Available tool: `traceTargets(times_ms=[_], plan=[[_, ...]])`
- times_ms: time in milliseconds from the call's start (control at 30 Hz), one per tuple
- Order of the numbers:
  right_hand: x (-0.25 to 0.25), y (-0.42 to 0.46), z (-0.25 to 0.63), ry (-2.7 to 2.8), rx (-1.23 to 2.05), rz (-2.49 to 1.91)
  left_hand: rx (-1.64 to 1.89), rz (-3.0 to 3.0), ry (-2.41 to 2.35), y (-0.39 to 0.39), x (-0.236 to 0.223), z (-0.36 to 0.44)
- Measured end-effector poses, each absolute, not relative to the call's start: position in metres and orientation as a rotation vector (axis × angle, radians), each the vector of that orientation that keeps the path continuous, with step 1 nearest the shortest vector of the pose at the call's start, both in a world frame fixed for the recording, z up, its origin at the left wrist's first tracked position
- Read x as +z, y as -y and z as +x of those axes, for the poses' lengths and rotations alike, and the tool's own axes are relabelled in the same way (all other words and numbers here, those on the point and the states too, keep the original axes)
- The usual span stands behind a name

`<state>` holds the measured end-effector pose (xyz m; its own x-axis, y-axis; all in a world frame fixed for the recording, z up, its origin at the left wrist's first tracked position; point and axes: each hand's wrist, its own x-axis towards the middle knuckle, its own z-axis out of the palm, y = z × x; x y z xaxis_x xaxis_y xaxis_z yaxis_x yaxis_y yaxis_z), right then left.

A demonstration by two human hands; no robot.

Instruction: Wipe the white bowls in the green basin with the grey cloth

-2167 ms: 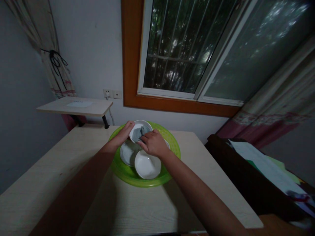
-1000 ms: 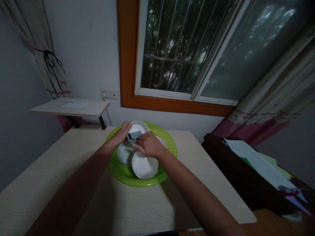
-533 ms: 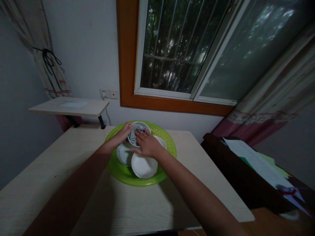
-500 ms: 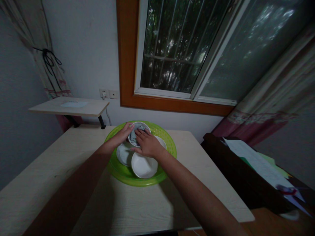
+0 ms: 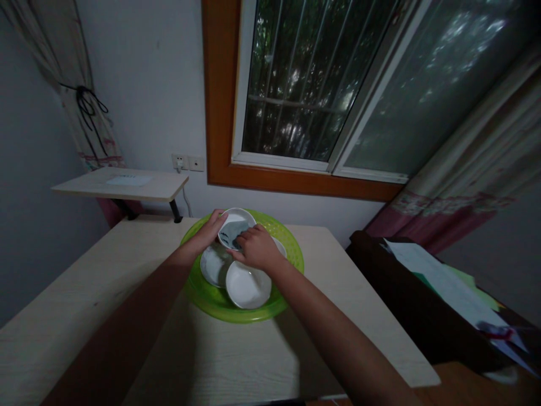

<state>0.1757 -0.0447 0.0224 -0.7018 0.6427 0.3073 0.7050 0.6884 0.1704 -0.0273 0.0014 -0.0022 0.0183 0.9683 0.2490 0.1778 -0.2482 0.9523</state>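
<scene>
My left hand (image 5: 212, 225) grips the left rim of a white bowl (image 5: 239, 215), which is tilted toward me. Inside that bowl lies a grey-green cloth (image 5: 231, 232). My right hand (image 5: 257, 247) has its fingers curled on the cloth, pressing it against the bowl's inner wall. Below my hands a second white bowl (image 5: 248, 286) sits at the front of a round green basket (image 5: 245, 317). To its left is a whitish dish (image 5: 214, 265), partly covered by the held bowl. Another white bowl (image 5: 280, 247) shows behind my right hand, mostly hidden.
The basket stands on a pale wooden table (image 5: 236, 361). A small raised shelf (image 5: 122, 183) with a paper on it is at the back left. Wall and window lie behind the table. To the right, a dark piece of furniture (image 5: 401, 299) carries papers (image 5: 443, 279).
My right hand went from fingers spread flat on the cloth to fingers curled on it. The cloth has shifted within the bowl, while my left hand keeps its hold on the rim.
</scene>
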Motion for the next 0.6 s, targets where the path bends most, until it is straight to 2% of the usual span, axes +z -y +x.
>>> traceTargets(times_ms=[333,600], plan=[[0.013,0.040,0.181,2.670,-0.243,-0.705,1.305,1.621,-1.184,-0.001,-0.001,-0.030],[0.003,0.038,0.179,2.683,-0.318,-0.892,1.253,1.586,-1.101,0.006,0.003,-0.025]])
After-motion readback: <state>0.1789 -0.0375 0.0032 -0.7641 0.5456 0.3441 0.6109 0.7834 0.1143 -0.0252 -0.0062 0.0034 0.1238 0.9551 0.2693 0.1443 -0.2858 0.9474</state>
